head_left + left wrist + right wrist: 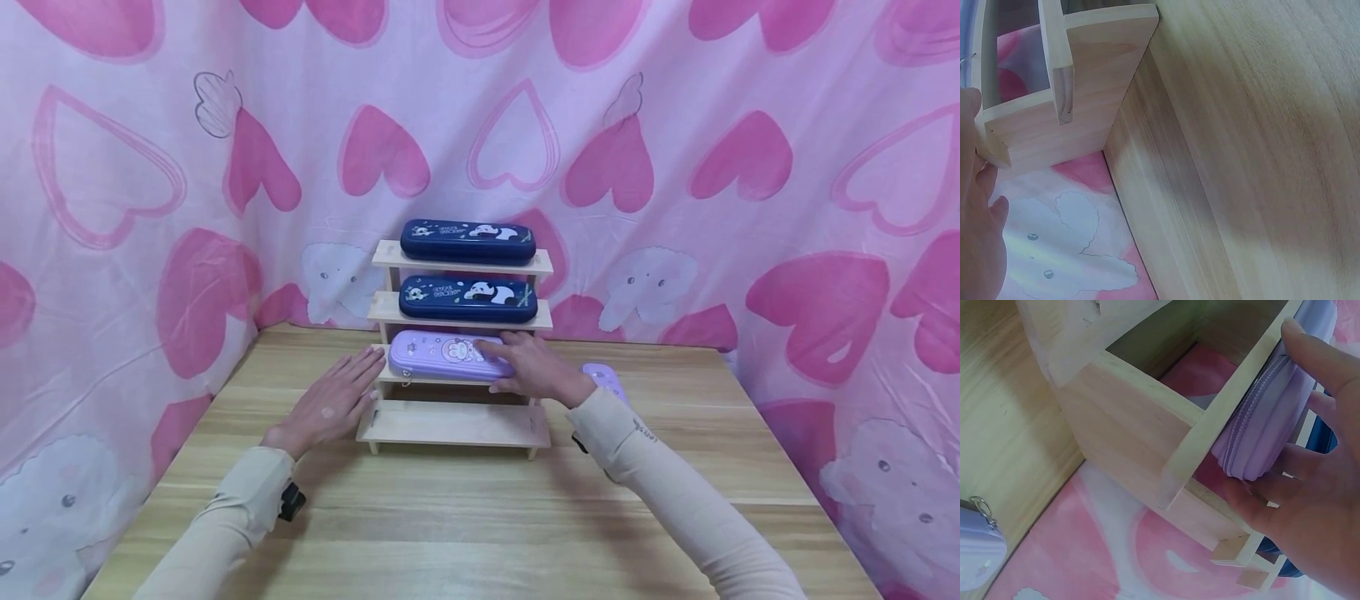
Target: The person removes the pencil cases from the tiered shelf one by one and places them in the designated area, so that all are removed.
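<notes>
A purple zip pencil case (427, 353) with a cartoon print lies along the second tier from the bottom of a stepped wooden rack (453, 423). My right hand (538, 367) holds its right end, one finger over the lid; in the right wrist view the thumb is at the zip side and the other fingers bend around the end of the case (1272, 422). With fingers straight, my left hand (330, 406) rests against the rack's left side, by the case's other end. Two dark blue panda pencil cases (468, 242) occupy the upper tiers, one on each.
Another purple pencil case (606, 380) lies on the wooden table (450, 525) right of the rack, partly hidden by my right forearm. A pink heart-patterned curtain (480, 125) hangs behind the table and along its sides.
</notes>
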Demonstrator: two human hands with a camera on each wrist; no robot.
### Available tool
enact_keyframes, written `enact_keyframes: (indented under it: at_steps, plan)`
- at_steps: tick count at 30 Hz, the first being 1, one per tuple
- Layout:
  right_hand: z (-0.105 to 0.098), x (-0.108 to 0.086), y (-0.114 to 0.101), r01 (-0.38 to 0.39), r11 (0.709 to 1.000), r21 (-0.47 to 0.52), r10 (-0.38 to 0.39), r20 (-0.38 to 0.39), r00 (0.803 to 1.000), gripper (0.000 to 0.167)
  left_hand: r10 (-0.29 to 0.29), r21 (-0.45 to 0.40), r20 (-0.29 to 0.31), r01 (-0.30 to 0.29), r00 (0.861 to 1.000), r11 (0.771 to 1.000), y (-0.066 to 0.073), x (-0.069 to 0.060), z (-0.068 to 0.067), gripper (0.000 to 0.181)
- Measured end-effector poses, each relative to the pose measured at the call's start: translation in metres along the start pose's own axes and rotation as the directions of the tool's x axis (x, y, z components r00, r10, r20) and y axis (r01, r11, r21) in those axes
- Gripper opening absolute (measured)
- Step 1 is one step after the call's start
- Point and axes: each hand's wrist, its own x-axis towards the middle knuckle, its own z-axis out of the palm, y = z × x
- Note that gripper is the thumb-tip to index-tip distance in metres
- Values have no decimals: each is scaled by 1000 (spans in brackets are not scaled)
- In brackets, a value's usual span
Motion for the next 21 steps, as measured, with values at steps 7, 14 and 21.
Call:
enact_keyframes:
  at_steps: [7, 14, 21]
  plan:
    - [-2, 2, -1, -64, 993, 100, 57, 67, 996, 75, -16, -3, 18, 16, 1000, 1000, 1, 0, -2, 59]
    - [-2, 2, -3, -13, 996, 92, 11, 22, 1000, 70, -17, -6, 7, 17, 1000, 1000, 0, 0, -1, 59]
    - [2, 0, -2, 37, 999, 37, -36, -25, 999, 66, -17, -4, 6, 17, 1000, 1000, 0, 0, 0, 60]
